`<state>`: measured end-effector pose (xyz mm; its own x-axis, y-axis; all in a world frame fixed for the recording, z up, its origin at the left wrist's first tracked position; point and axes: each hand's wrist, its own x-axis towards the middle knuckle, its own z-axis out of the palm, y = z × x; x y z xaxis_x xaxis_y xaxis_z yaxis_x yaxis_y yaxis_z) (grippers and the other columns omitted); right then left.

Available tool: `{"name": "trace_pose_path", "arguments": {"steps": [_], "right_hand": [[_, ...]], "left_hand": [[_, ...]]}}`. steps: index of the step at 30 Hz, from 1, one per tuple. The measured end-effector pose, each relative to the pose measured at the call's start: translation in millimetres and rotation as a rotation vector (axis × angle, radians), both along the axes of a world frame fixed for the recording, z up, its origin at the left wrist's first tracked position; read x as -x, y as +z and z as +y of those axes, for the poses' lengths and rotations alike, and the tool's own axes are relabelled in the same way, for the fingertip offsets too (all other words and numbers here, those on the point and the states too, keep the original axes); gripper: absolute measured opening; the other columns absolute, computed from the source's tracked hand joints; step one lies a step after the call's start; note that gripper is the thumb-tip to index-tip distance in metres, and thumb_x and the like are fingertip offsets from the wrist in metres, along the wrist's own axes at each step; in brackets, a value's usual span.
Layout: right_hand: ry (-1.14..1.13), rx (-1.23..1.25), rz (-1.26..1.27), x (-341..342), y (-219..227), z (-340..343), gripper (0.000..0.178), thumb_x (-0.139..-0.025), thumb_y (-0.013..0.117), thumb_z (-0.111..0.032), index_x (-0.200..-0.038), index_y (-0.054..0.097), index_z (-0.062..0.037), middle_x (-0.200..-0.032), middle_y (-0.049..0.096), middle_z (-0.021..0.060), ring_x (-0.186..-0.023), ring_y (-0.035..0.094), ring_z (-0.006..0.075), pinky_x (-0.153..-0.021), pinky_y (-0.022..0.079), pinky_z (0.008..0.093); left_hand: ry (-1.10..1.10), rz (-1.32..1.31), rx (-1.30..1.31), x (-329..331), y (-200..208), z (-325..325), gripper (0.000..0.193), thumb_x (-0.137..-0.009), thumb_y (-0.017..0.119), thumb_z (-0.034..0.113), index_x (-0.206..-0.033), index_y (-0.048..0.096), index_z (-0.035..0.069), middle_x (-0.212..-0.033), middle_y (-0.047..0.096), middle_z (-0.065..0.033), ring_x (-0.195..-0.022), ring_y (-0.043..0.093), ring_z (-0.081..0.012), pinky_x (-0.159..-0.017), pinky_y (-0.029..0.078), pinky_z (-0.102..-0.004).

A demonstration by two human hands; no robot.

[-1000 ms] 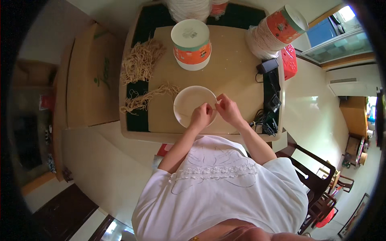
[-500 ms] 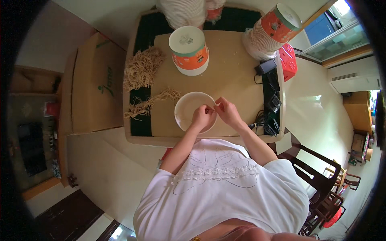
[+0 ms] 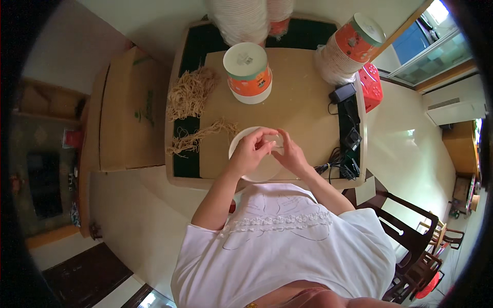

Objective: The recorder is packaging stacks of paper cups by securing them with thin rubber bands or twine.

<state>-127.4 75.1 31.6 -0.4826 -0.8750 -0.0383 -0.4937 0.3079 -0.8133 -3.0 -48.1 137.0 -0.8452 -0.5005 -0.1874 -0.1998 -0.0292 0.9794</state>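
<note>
My left hand (image 3: 250, 152) and my right hand (image 3: 291, 155) meet over a round white bowl-like container (image 3: 261, 171) at the table's near edge. Both are closed, fingertips turned toward each other. Between them shows a small translucent whitish piece (image 3: 278, 141), held at both sides; its exact kind cannot be made out. The hands cover the upper part and right side of the container. Left of it lies a thin bundle of tan strings (image 3: 197, 136), and beyond that a larger tangled heap of the same strings (image 3: 191, 92).
An upside-down orange and green paper bucket (image 3: 248, 77) stands at mid-table. Stacked buckets (image 3: 354, 43) are at the far right, wrapped white stacks (image 3: 239, 20) at the back. A black adapter (image 3: 342, 93) and cables (image 3: 336, 163) line the right edge. A cardboard box (image 3: 128, 118) stands left.
My hands have risen slightly, and the left fingers have opened into a wider curve. The translucent piece now shows between them. The whole view has shifted a little.
</note>
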Motion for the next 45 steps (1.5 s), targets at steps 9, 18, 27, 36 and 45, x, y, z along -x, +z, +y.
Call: {"name": "trace_pose_path", "arguments": {"steps": [9, 18, 27, 36, 45], "right_hand": [[0.036, -0.157, 0.121, 19.7, 29.0, -24.7, 0.038, -0.08, 0.052, -0.008, -0.116, 0.041, -0.0137, -0.078, 0.064, 0.0216, -0.073, 0.062, 0.0436, -0.061, 0.049, 0.0523], [0.061, -0.13, 0.158, 27.9, 53.9, -26.4, 0.035, -0.079, 0.052, -0.007, -0.113, 0.042, -0.0111, -0.078, 0.064, 0.0222, -0.074, 0.062, 0.0435, -0.062, 0.048, 0.0526], [0.04, -0.124, 0.209, 43.0, 50.6, -23.4, 0.035, -0.079, 0.051, -0.006, -0.113, 0.042, -0.0111, -0.082, 0.064, 0.0225, -0.077, 0.062, 0.0429, -0.066, 0.048, 0.0517], [0.016, -0.313, 0.214, 43.0, 47.0, -33.5, 0.039, -0.08, 0.05, -0.005, -0.117, 0.041, -0.0118, -0.086, 0.065, 0.0233, -0.08, 0.062, 0.0443, -0.068, 0.048, 0.0522], [0.199, -0.178, -0.213, 79.7, 99.0, -3.7, 0.065, -0.079, 0.073, -0.017, -0.135, 0.041, -0.0144, -0.077, 0.055, 0.0023, -0.064, 0.053, 0.0095, -0.058, 0.045, 0.0256]], "left_hand": [[-0.016, 0.135, -0.024, -0.6, 47.3, 17.7, 0.024, -0.089, 0.052, -0.003, -0.11, 0.059, 0.005, -0.072, 0.05, 0.0027, -0.066, 0.049, -0.0046, -0.06, 0.04, -0.0192], [0.048, 0.166, 0.123, 0.7, 65.4, 21.9, 0.024, -0.088, 0.05, -0.005, -0.107, 0.061, 0.005, -0.071, 0.047, 0.0046, -0.065, 0.048, -0.0034, -0.058, 0.039, -0.0185], [0.164, -0.112, 0.645, -4.4, 47.1, -6.2, 0.011, -0.083, 0.064, 0.009, -0.093, 0.066, 0.006, -0.064, 0.049, -0.0055, -0.056, 0.049, -0.0134, -0.056, 0.043, -0.0264], [-0.109, -0.075, 0.055, 5.2, 32.7, -1.2, 0.023, -0.092, 0.056, 0.015, -0.073, 0.056, 0.001, -0.066, 0.053, -0.001, -0.062, 0.046, -0.0052, -0.054, 0.039, -0.0255], [-0.035, 0.04, -0.01, -1.6, 50.7, -10.1, 0.016, -0.094, 0.052, 0.013, -0.087, 0.059, 0.0, -0.077, 0.058, 0.0004, -0.07, 0.051, -0.0048, -0.065, 0.043, -0.0219]]}}
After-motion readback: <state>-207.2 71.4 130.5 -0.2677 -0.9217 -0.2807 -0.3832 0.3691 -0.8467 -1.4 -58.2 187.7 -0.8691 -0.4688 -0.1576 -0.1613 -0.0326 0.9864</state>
